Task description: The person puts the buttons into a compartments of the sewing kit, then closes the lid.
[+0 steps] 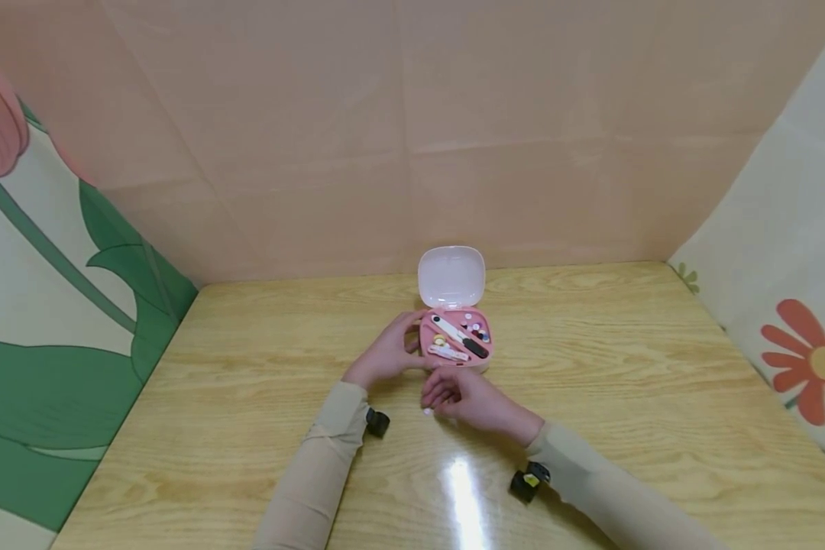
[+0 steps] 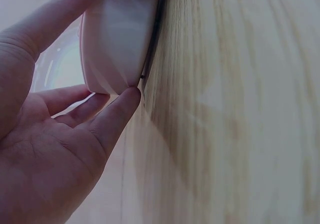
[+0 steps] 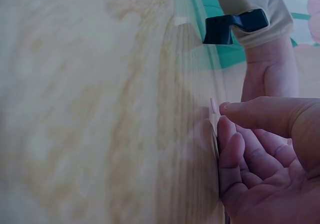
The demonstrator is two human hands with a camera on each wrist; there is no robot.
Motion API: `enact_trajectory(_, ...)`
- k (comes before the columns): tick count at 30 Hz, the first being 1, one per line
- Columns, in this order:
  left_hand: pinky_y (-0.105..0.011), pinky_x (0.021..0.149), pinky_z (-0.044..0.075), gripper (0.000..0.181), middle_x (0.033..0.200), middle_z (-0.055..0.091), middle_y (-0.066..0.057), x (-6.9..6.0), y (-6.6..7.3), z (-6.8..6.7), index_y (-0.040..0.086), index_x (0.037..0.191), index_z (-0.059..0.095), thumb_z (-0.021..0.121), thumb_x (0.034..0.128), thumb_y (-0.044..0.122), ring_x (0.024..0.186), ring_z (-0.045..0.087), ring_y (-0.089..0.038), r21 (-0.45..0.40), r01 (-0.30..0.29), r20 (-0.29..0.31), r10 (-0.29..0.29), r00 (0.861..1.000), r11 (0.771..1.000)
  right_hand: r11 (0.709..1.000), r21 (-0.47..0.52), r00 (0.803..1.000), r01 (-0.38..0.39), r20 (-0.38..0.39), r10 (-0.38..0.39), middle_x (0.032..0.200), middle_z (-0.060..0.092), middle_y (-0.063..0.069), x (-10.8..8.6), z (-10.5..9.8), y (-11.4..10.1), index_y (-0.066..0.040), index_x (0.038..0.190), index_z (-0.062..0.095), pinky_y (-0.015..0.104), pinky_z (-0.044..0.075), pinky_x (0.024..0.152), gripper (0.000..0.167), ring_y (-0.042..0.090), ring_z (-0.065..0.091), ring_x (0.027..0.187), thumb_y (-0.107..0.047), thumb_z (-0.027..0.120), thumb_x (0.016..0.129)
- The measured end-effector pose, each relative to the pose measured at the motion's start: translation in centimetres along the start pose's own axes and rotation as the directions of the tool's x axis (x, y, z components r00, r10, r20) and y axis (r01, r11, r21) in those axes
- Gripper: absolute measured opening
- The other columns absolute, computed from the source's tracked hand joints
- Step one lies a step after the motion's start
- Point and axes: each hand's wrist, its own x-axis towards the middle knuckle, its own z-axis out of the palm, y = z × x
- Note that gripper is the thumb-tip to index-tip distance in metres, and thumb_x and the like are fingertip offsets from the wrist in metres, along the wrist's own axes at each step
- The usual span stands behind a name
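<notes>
A pink sewing kit box (image 1: pixel 488 363) stands on the table with its pale lid (image 1: pixel 451 276) raised behind it. Inside lie a white-and-black tool (image 1: pixel 459 336), a small yellow round item (image 1: pixel 439 339), a white patterned strip (image 1: pixel 448 353) and several small buttons (image 1: pixel 477 327). My left hand (image 1: pixel 388 353) grips the box's left side, thumb at the front and fingertips behind; the left wrist view shows fingers against its wall (image 2: pixel 117 39). In front of the box my right hand (image 1: pixel 477 399) hovers low, fingers loosely curled. A small pale disc, like a button (image 3: pixel 212 105), lies by its thumb tip.
The wood-grain table (image 1: pixel 261 458) reaches a beige backdrop (image 1: pixel 282 153). Flower-printed sheets hang at the left (image 1: pixel 48 305) and right (image 1: pixel 797 252). Dark wrist cameras sit on the left sleeve (image 1: pixel 378 422) and right sleeve (image 1: pixel 529 483).
</notes>
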Motion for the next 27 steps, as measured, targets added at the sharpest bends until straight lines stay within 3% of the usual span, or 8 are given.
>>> enact_trajectory(12,-0.023,0.101,0.044,0.087,0.139,0.038,-0.005,-0.03,-0.07,0.08,0.011,0.148,0.033,0.081,0.0752,0.007,0.13,0.039,-0.021,-0.002,0.025,-0.005,-0.025,1.0,1.0,0.993,-0.114,0.999,0.022,-0.032,-0.025,0.091,0.067,0.014,0.36,0.53,-0.33,0.004,0.097,0.061,0.025,0.056,0.071,0.021,0.025,0.063,0.083,0.012,0.068,0.079)
enact_trajectory(27,-0.025,0.103,0.042,0.086,0.139,0.037,-0.006,-0.1,-0.09,0.17,0.01,0.148,0.033,0.08,0.0757,0.006,0.13,0.039,-0.023,-0.018,0.022,-0.003,-0.022,1.0,1.0,0.992,-0.121,0.998,-0.024,-0.059,0.017,0.088,0.066,0.011,0.45,0.9,-0.35,0.003,0.095,0.061,0.023,0.054,0.069,0.023,0.023,0.062,0.082,0.014,0.069,0.076)
